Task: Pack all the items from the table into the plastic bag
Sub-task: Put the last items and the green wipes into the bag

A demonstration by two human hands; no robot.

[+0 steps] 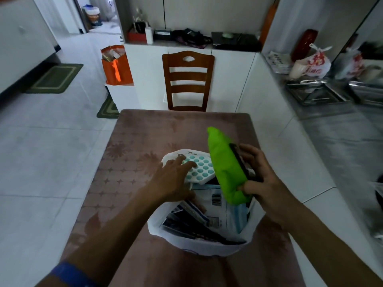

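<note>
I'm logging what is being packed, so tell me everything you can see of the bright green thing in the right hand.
The green pouch is a bright lime, soft, fabric-like packet, slightly puffy, longer than wide. It is held tilted above the white plastic bag's open mouth, lower end dipping toward it. The right hand grips it near the lower end, thumb on the front, together with a thin dark flat item pressed against its right side. No print or zipper is visible.

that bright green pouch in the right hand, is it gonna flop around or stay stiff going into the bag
The bright green fabric pouch probably flexes somewhat: its surface looks soft and puffy. Yet it stands upright above the right hand, perhaps stiffened by the flat dark item gripped against it. It looks light, since one hand holds both over the white plastic bag.
</note>
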